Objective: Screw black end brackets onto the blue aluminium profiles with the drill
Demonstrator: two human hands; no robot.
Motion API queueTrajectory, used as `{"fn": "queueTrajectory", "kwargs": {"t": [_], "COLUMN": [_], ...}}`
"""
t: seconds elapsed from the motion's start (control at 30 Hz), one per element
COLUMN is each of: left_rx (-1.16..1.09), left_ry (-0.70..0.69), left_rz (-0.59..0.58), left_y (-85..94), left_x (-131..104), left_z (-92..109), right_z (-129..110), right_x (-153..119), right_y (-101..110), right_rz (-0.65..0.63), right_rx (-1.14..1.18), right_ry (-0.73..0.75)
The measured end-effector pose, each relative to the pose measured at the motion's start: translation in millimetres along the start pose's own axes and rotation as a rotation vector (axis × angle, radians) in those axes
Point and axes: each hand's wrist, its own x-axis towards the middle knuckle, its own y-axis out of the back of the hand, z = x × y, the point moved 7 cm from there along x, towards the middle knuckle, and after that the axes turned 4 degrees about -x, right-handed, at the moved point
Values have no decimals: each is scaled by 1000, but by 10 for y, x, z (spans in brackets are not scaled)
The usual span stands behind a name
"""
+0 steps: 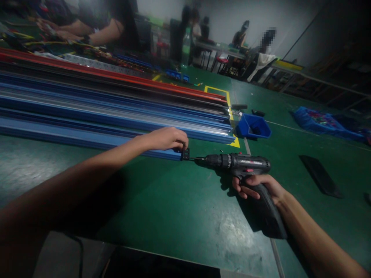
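A black cordless drill (249, 164) is gripped by its handle in my right hand (261, 185), its bit pointing left. The bit tip meets a small black end piece (186, 154) at the right end of the nearest blue rail (162, 154). Over that rail end lies my left hand (171, 139), its fingers curled down at the black end piece. Behind it, more long blue rails (145, 116), dark ones and a red rail (174, 89) lie side by side on the green table (174, 200).
Right of the rail ends sits a blue bin (254, 126). A black flat object (320, 175) and a blue tray of small parts (321, 119) lie farther right. Across the rails, a person's arms (101, 34) work among wires. Other people sit in the background.
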Motion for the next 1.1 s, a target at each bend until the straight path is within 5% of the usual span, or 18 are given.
{"fn": "queueTrajectory", "kwargs": {"t": [1.1], "left_rx": [-1], "left_ry": [-22], "left_rz": [4], "left_y": [2], "left_x": [0], "left_z": [3], "right_z": [23], "right_x": [0], "right_y": [20], "right_rz": [-26], "right_rx": [57], "right_ry": [-17]}}
